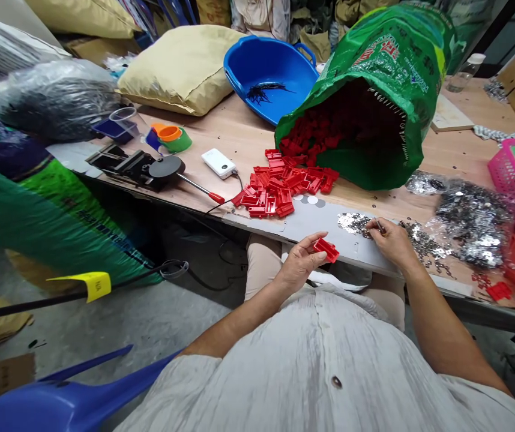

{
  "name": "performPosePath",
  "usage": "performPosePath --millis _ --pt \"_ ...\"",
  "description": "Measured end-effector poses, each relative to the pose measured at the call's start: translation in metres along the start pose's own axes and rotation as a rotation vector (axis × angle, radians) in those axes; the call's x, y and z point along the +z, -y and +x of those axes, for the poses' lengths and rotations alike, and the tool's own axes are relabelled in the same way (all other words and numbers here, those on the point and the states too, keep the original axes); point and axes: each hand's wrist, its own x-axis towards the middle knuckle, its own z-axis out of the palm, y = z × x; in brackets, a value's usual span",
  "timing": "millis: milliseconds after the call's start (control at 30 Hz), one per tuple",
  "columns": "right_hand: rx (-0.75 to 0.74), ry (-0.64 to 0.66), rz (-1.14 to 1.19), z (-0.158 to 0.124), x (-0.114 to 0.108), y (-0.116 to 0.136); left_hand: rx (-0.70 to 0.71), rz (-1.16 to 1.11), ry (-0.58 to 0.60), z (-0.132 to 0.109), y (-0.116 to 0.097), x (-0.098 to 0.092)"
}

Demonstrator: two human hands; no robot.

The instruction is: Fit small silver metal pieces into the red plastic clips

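My left hand (301,259) holds one small red plastic part (326,249) between thumb and fingers, just in front of the table edge. My right hand (390,240) rests on the table with its fingers pinched on a small shiny metal piece (380,226), at the edge of a little heap of silver metal pieces (353,222). A pile of the same red plastic parts (280,183) lies on the table beyond my hands. It spills from a big green sack (374,102) lying on its side.
More silver pieces in clear bags (469,222) lie at the right by a pink basket (514,174). A blue tub (271,72), a white power bank (218,163), a black hand press (149,169), tape rolls (171,138) and tan sacks (180,69) stand farther back.
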Motion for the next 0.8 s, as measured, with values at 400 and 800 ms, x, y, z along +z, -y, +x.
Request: performPosePath --millis 400,800 --pt "-0.004 -0.016 0.073 -0.003 -0.001 -0.003 0.063 -0.014 0.045 0.000 -0.004 0.005" --pt "-0.028 0.016 0.052 -0.015 -0.005 0.008 0.148 0.119 -0.001 0.004 0.003 0.004"
